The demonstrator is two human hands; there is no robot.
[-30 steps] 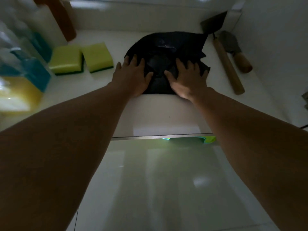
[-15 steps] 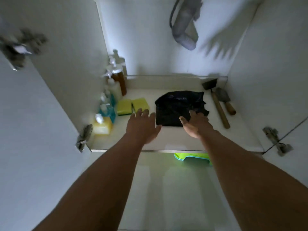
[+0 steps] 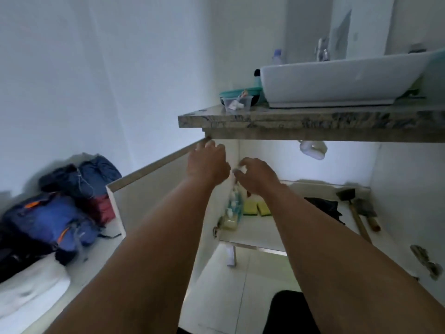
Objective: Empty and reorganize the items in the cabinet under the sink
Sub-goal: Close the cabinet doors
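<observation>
The cabinet under the sink stands open, its white shelf low in the view. On the shelf lie a black plastic bag, two yellow-green sponges, several soap bottles at the left wall, and a wooden-handled hammer beside a trowel at the right. My left hand is raised by the top corner of the open left door, fingers curled; whether it grips the edge is unclear. Beside it, my right hand hangs loosely curled and holds nothing.
A white basin sits on the stone countertop, with a teal tub and a small cup next to it. The drain trap hangs inside. Backpacks and bags pile at the left. A black mat lies on the tiled floor.
Both hands left the black bag and rose out of the cabinet to the door's top corner. The view pulled back and up, now showing the countertop and basin.
</observation>
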